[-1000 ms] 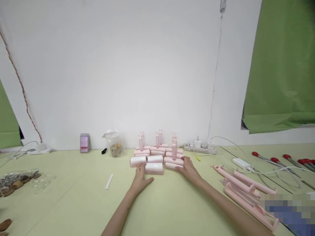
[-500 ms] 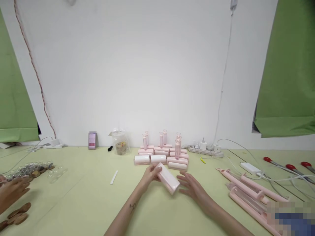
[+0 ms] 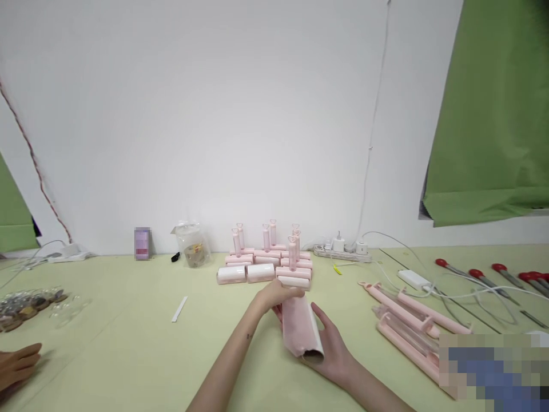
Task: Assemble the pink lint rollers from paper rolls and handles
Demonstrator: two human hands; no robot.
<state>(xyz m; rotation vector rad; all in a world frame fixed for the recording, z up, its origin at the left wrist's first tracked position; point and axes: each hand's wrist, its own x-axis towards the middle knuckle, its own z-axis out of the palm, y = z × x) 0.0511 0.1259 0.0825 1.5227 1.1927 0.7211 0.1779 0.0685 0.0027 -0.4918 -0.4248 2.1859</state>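
Note:
Between my hands is a lint roller refill roll (image 3: 298, 327) with a pink side, a white side and a hollow cardboard core at its near end. My left hand (image 3: 277, 296) grips its far end from above, with some fingers hidden behind it. My right hand (image 3: 332, 343) wraps round its right side and underside, near the open core. Just beyond stand several stacked pink and white rolls (image 3: 261, 273), with small pink bottle-shaped pieces (image 3: 292, 253) upright on them.
Long pink plastic handles (image 3: 412, 346) lie on the right, near white cables and red-ended tools (image 3: 476, 274). A power strip (image 3: 343, 253) sits by the wall. On the left are a white strip (image 3: 179, 309), a bag with tape (image 3: 195, 252) and another person's hand (image 3: 19, 366).
My right hand has closed on the roll, which has turned its open core toward me. My left hand has shifted over its far end. The view has swung right.

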